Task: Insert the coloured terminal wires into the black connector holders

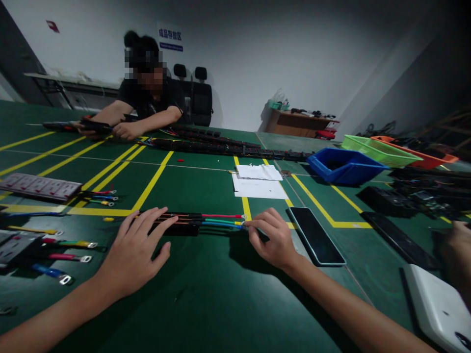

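Red, green and blue leads (221, 222) run right from a black strip (186, 229) at the near middle of my green bench (206, 294). I'd judge the work partway: the red lead already carries a metal lug, while the others' tips are partly hidden, so what remains there I can't tell. My left hand (140, 240) spreads loosely over the strip; my right hand (270, 239) pinches the leads' right end. Yellow lines (152, 181) divide the bench; a co-worker (154, 105) leans in at far left before a pale wall (235, 63).
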Motion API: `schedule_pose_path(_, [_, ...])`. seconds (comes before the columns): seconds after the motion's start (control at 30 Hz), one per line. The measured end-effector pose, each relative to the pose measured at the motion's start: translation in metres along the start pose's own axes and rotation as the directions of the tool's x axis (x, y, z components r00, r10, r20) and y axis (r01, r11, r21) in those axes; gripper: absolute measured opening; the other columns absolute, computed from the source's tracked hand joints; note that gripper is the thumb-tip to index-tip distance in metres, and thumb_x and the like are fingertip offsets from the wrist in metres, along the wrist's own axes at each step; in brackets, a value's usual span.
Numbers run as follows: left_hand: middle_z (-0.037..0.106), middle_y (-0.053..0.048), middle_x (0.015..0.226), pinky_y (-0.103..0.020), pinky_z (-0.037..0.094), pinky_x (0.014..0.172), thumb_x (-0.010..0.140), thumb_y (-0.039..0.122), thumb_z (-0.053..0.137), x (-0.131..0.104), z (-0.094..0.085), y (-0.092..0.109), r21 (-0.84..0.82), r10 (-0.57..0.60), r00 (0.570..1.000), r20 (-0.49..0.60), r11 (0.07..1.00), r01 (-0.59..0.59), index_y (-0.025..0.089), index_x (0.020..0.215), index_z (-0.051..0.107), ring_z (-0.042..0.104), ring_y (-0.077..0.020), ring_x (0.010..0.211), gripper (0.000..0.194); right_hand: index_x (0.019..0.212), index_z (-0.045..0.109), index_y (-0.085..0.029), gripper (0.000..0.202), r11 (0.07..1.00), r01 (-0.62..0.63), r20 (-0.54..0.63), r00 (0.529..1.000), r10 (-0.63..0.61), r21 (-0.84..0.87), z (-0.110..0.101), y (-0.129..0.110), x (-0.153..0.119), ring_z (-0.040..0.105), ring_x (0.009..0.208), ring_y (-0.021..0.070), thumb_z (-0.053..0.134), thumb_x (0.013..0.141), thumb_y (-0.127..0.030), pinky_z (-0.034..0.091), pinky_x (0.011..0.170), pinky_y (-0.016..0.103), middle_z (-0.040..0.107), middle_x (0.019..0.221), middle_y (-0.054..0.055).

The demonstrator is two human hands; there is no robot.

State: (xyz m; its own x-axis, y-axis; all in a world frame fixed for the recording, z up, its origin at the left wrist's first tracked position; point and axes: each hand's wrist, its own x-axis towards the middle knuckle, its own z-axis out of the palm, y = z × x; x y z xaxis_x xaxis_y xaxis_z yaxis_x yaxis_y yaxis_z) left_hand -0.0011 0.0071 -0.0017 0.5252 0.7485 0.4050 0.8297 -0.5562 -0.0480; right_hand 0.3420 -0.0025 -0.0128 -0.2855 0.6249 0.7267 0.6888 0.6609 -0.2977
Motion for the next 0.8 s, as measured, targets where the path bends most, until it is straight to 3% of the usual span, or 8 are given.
schedule_pose_path(0.4, [0.053,-0.014,0.144,-0.062,0.031,0.111,0.087,0.036,0.052,0.0004,-0.001,0.0011,0.0,0.007,1.0,0.0,1.0,-0.007,0.023,0.137,0.055,0.048,-0.0363,0.131,0.051,0.097,0.071,-0.02,0.028,0.996,-0.04,0.123,0.991,0.049,-0.078,0.0048,0.0069,-0.0017,0.057,0.08,0.0224,0.054,0.082,-0.004,0.049,0.067,0.037,0.067,0.084,0.007])
schedule_pose_path(0.57, [0.053,-0.014,0.143,-0.062,0.031,0.112,0.086,0.036,0.052,0.0007,-0.0013,0.001,-0.003,0.005,1.0,0.0,1.0,-0.005,0.023,0.137,0.055,0.048,-0.036,0.131,0.052,0.096,0.069,-0.019,0.022,0.991,-0.041,0.087,0.995,0.052,-0.125,0.0056,0.0074,-0.0026,0.056,0.08,0.023,0.055,0.084,-0.007,0.049,0.067,0.038,0.064,0.085,0.008])
schedule_pose_path(0.8, [0.054,-0.014,0.143,-0.06,0.032,0.111,0.086,0.035,0.053,0.0003,-0.0013,0.0009,-0.005,0.001,1.0,-0.008,1.0,-0.002,0.023,0.136,0.057,0.05,-0.0367,0.131,0.052,0.086,0.065,-0.022,0.019,0.995,-0.029,-0.053,0.998,0.024,-0.099,0.0014,0.0054,-0.0032,0.054,0.074,0.0219,0.055,0.082,-0.006,0.045,0.065,0.037,0.061,0.077,0.005])
